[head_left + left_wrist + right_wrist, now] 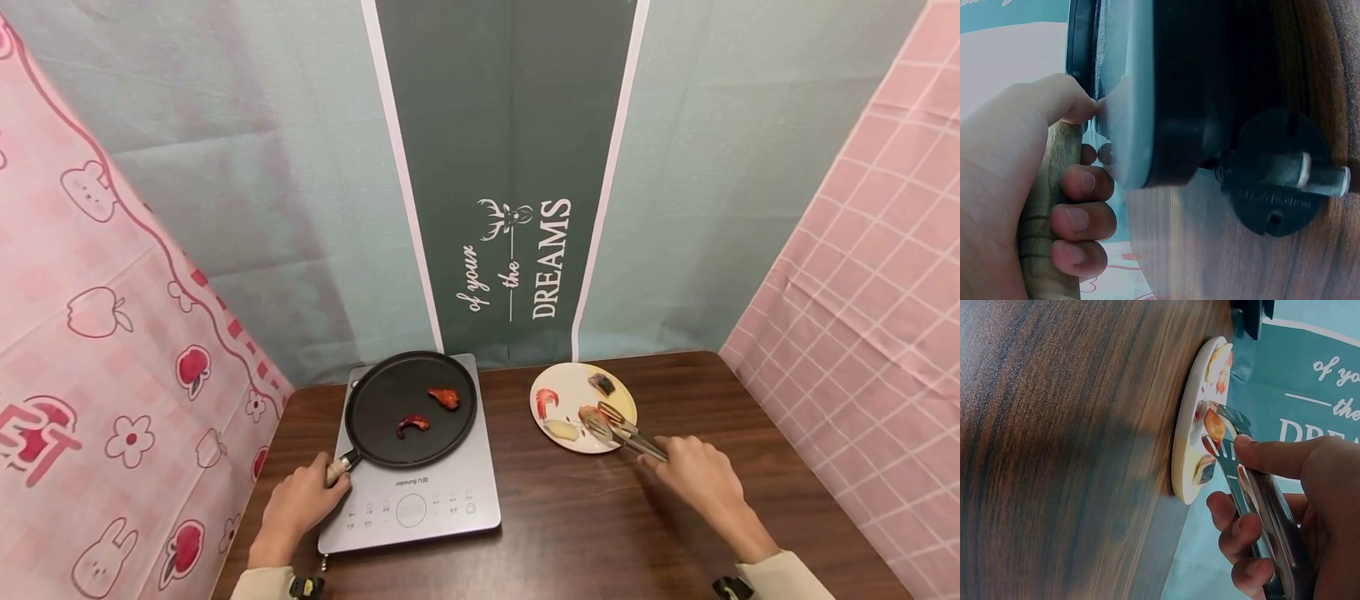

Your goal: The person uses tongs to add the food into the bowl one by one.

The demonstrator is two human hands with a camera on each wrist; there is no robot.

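My left hand (303,498) grips the wooden handle (1054,187) of a flat black frying pan (390,392) on the induction cooker. A reddish-brown drumstick-like piece (444,397) and a dark red curled piece (412,424) lie in the pan. My right hand (701,471) holds metal tongs (637,442), their slotted ends on either side of an orange piece of food (1214,427) on the plate (562,379). Whether the ends press on it, I cannot tell. A shrimp (547,401), a pale yellow piece (562,429) and a dark-skinned chunk (602,383) also lie on the plate.
The silver induction cooker (480,467) stands at the left of the brown wooden table (570,517). A dark plug (1279,175) lies beside the cooker's edge. Printed curtains (247,208) hang behind and on both sides.
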